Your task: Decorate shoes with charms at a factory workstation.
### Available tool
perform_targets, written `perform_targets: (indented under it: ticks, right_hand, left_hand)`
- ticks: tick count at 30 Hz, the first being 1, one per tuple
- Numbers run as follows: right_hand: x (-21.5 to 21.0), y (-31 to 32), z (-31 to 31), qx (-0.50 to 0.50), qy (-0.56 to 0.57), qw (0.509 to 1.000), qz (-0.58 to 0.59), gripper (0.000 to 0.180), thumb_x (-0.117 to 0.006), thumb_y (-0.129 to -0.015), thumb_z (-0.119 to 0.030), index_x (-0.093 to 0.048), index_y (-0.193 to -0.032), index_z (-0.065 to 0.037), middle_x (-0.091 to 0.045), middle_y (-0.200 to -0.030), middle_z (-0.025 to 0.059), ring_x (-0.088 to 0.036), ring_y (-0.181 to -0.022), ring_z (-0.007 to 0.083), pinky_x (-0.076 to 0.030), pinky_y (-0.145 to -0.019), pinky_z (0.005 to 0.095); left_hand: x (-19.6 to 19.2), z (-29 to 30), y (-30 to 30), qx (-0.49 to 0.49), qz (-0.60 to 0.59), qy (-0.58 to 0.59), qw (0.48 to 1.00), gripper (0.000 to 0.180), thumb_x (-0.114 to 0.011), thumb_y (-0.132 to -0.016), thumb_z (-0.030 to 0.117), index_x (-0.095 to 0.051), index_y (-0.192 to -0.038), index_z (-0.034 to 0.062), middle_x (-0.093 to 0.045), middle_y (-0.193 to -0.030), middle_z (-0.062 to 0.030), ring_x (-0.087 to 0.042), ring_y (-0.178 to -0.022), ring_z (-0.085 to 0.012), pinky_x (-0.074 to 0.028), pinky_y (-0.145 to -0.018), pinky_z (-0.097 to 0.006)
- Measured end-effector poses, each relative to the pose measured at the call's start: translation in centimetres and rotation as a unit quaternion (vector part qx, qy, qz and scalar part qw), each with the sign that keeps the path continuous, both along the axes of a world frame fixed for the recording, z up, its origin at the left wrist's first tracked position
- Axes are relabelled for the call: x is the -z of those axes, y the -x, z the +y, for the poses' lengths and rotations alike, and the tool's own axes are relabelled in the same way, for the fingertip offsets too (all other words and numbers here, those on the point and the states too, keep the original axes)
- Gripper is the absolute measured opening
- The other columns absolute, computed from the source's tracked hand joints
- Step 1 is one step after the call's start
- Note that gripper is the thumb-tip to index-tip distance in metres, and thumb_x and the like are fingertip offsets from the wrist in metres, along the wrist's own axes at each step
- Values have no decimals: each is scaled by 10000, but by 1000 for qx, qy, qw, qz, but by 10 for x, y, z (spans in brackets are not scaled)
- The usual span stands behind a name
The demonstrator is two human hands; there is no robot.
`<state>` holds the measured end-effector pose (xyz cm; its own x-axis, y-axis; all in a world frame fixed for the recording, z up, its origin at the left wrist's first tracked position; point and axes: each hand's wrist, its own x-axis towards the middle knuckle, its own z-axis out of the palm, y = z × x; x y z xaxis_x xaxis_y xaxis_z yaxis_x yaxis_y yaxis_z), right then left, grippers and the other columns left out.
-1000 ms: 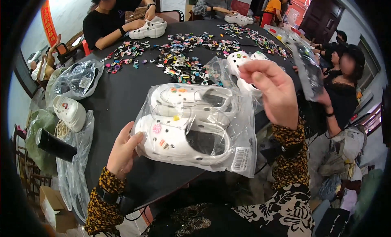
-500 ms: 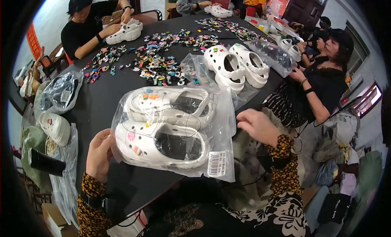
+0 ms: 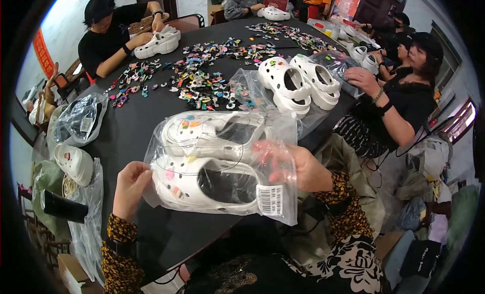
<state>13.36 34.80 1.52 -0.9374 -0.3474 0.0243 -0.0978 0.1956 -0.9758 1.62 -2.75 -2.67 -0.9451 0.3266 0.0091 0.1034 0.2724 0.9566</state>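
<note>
A clear plastic bag (image 3: 289, 165) holds a pair of white clogs (image 3: 222, 151) side by side, above the black table. Small coloured charms sit on the clogs' toes, and a white barcode label (image 3: 269, 199) is on the bag's lower right corner. My left hand (image 3: 132, 187) pinches the bag's left edge by the toes. At the bag's right end, my right hand (image 3: 298, 167) has its fingers stretched apart toward the heels, blurred and seen through the plastic. Whether they are inside the bag or behind it, I cannot tell.
Loose colourful charms (image 3: 204, 84) spread across the table (image 3: 134, 127). Another white clog pair (image 3: 300, 81) stands behind the bag on plastic. At left are a bagged shoe (image 3: 83, 119), a single white clog (image 3: 74, 164) and a black object (image 3: 64, 207). Several people work around the table.
My right hand has moved left from beside the bag to its right end, its fingers now behind plastic. My left hand keeps its hold. The person at right has lifted a hand over a bag.
</note>
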Motion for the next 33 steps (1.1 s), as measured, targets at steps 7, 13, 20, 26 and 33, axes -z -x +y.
perform_targets:
  ticks: [7,13,20,26,33]
  right_hand:
    - [7,27,-3,43,-195,942,270,512,-633,-900,-192,-456,-1330,22,-436,-1394,174,-410,-1307,305,-312,-1095,391]
    - [17,48,-33,40,-416,836,357,657,-725,-773,-382,-519,-1243,29,-563,-1169,189,-514,-1122,342,-370,-997,402]
    - [20,71,-47,50,-478,812,329,380,-755,-711,-304,-557,-919,-55,-597,-876,108,-602,-917,285,-448,-812,400]
    - [23,73,-57,54,-431,851,295,267,-678,-756,-241,-544,-889,-53,-588,-902,115,-603,-905,321,-522,-722,423]
    - [15,68,-42,69,-412,836,355,207,-641,-790,-202,-554,-884,-39,-552,-859,130,-569,-867,324,-469,-768,421]
  left_hand:
    - [11,-6,11,-32,-34,-67,997,43,-594,-875,40,-594,-885,-2,-588,-797,13,-538,-756,-58,-440,-706,-212]
    - [2,1,5,-42,-11,-100,994,30,-587,-876,39,-591,-874,10,-587,-791,8,-545,-756,-68,-444,-715,-213]
    - [-1,4,6,-38,0,-150,988,26,-566,-889,32,-570,-865,25,-593,-801,0,-549,-759,-77,-453,-725,-226]
    - [-2,7,6,-53,22,-165,985,45,-538,-926,43,-547,-883,36,-579,-784,11,-524,-726,-67,-437,-692,-219]
    - [-7,0,12,-109,92,-128,981,68,-509,-950,51,-516,-882,49,-476,-696,46,-432,-611,-41,-359,-564,-192]
